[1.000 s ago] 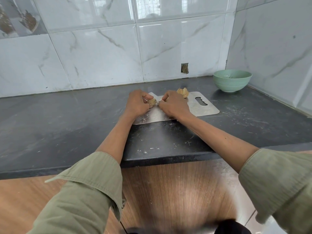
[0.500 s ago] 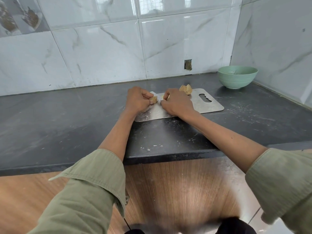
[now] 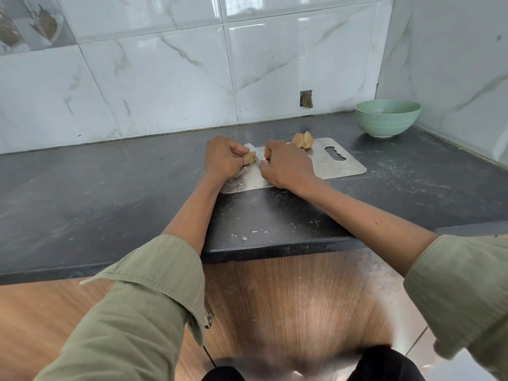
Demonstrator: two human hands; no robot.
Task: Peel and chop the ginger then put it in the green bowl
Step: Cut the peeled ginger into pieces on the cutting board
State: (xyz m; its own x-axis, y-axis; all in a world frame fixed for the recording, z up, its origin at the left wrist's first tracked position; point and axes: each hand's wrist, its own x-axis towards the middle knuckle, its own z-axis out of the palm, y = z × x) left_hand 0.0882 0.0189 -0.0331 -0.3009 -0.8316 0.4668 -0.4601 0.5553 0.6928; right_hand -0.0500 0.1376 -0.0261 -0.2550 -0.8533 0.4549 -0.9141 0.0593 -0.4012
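Both hands rest on the steel cutting board. The left hand pinches a ginger piece; the right hand is curled, its hold hidden. More ginger lies at one o'clock, the green bowl farther at two.

Over a steel cutting board on the dark counter, the left hand pinched a small ginger piece. The right hand was curled close beside it. More ginger lay at the board's far edge, and the green bowl stood near the corner.
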